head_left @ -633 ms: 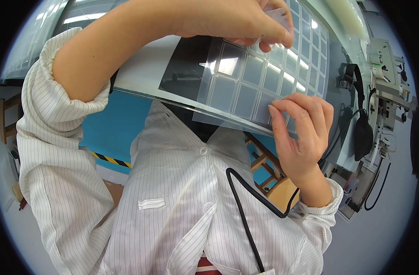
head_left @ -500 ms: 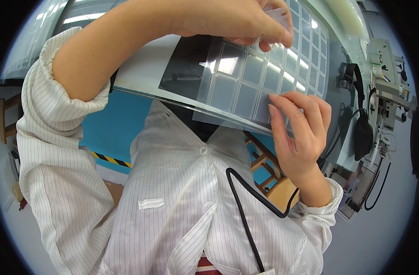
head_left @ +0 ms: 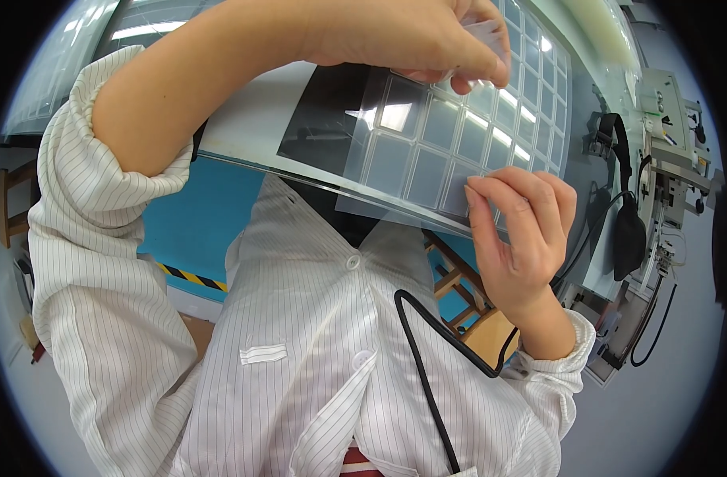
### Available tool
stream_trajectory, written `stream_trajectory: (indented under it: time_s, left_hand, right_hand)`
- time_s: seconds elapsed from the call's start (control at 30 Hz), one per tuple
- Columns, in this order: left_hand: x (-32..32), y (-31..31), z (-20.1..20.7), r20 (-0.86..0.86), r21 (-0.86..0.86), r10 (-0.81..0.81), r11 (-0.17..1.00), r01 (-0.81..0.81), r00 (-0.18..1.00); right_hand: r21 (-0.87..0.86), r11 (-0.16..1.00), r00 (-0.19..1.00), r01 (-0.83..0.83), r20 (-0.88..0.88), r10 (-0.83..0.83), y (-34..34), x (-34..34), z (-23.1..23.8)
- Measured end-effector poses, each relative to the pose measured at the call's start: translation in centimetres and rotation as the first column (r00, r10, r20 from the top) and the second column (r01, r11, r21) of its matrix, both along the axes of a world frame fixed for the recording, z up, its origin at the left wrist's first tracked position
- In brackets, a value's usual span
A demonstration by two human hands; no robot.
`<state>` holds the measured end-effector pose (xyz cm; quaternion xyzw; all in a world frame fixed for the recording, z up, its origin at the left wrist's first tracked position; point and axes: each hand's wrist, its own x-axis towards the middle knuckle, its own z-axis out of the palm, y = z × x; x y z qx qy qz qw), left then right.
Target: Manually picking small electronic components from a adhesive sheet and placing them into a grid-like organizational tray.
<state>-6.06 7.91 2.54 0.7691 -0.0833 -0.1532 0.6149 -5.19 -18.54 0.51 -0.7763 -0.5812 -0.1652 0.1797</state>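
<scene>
While left hand (head_left: 431,40) pinches clear film (head_left: 483,36), right hand (head_left: 529,226): narrow grip at gridded sheet (head_left: 425,176).

No legible text, labels, numbers or signs.

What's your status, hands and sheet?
Left hand pinching clear film. Right hand over gridded sheet on table, contact unclear. Both hands block part of it.

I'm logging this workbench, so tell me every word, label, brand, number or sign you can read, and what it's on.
No text can be read here.
Clear gridded sheet: no legible lettering.
Equipment at right: any markings are too small and blurred to read.
Yellow-and-black striped tape: no readable words.
</scene>
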Motion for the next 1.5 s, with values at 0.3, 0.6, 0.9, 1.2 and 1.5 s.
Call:
stream_trajectory:
  time_s: [0.3, 0.6, 0.9, 1.2, 1.5]
  left_hand:
    - [-0.1, -0.1, 0.1, -0.026, -0.004, 0.006, 1.0, -0.006, 1.0]
    - [-0.1, -0.1, 0.1, -0.021, 0.0, 0.003, 1.0, -0.003, 1.0]
    - [-0.1, -0.1, 0.3, -0.053, -0.01, 0.008, 1.0, -0.008, 0.999]
    - [-0.1, -0.1, 0.2, -0.021, 0.003, 0.006, 1.0, -0.006, 1.0]
    - [-0.1, -0.1, 0.0, 0.005, 0.006, -0.002, 1.0, 0.002, 1.0]
  right_hand:
    - [0.004, 1.0, 0.998, 0.008, -0.063, -0.008, 0.2, 0.1, 0.1]
    - [-0.009, 0.999, 0.986, 0.035, -0.163, -0.036, 0.3, 0.2, 0.4]
    - [0.004, 1.0, 0.989, 0.023, -0.147, -0.022, 0.4, 0.3, 0.2]
    - [-0.002, 1.0, 0.987, 0.016, -0.161, -0.016, 0.4, 0.3, 0.3]
    - [-0.038, 0.999, 0.976, 0.0, -0.216, -0.009, 0.7, 1.0, 0.8]
